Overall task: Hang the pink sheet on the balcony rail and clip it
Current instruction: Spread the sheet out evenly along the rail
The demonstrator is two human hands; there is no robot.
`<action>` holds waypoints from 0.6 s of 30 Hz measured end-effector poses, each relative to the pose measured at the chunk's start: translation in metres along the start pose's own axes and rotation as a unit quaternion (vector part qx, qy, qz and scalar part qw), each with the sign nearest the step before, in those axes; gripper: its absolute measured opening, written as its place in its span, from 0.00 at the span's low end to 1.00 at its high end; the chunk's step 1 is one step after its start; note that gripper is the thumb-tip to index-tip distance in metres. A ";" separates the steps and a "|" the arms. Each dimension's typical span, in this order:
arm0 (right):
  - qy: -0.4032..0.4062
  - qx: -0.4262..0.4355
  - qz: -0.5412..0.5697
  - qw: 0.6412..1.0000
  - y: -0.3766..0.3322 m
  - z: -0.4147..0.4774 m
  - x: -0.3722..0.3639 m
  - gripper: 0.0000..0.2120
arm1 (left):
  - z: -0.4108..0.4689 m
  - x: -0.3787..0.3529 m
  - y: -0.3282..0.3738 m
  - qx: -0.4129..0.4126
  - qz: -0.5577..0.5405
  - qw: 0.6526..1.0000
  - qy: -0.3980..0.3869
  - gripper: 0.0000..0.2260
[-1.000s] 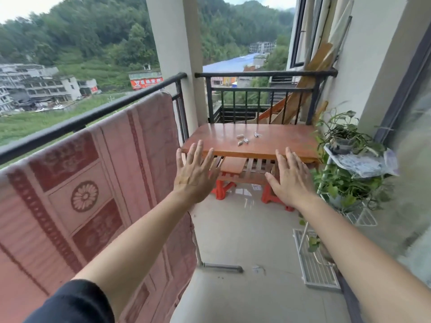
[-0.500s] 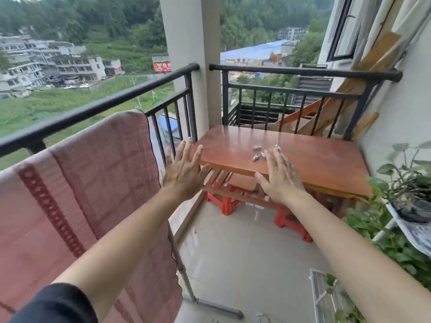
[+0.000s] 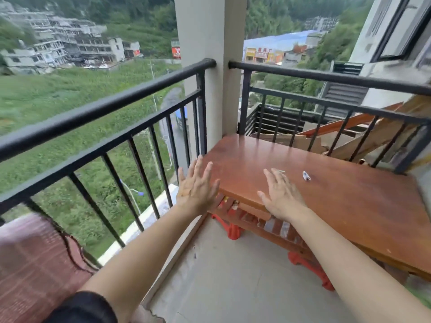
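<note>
Both arms reach forward, fingers spread, holding nothing: left hand (image 3: 197, 185) beside the corner of the reddish wooden table (image 3: 345, 210), right hand (image 3: 281, 194) over its top near a small metal clip (image 3: 306, 176). The pink patterned sheet (image 3: 35, 264) drapes the black balcony rail (image 3: 105, 113), lower left.

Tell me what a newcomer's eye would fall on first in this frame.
Two bare arms stretch forward, the left hand and right hand both with fingers spread, toward the reddish wooden table in the balcony's corner. On the tabletop just past the right hand lies a small metal clip. Along the left runs the black balcony rail, with the pink sheet blurred in the lower left corner.
</note>
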State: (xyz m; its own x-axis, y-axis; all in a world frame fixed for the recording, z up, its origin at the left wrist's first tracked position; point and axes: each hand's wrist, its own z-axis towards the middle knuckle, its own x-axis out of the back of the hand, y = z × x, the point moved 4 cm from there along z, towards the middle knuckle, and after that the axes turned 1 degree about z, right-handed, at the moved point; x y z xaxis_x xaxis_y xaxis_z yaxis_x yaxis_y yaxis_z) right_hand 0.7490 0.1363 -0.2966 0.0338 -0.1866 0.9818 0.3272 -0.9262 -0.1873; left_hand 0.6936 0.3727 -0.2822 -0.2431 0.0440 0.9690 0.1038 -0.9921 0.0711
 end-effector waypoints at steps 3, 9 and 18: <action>-0.030 0.063 0.012 0.997 -0.027 0.072 -0.027 0.34 | 0.021 -0.033 -0.028 0.069 0.016 0.997 -0.026 0.28; -0.099 0.285 0.026 0.953 -0.130 0.197 -0.089 0.34 | 0.011 -0.075 -0.105 0.294 0.051 0.953 -0.052 0.28; -0.238 0.593 0.029 0.769 -0.277 0.162 -0.131 0.35 | -0.135 -0.040 -0.059 0.597 0.025 0.802 -0.007 0.17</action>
State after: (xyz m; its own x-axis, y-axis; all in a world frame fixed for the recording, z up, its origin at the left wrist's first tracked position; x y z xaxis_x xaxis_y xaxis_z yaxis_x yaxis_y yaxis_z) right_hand 0.8073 0.4701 -0.3691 0.3301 0.1870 0.9252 0.9334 0.0818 -0.3495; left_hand 0.5666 0.4139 -0.3577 -0.1991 0.0170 0.9798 0.9647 -0.1728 0.1990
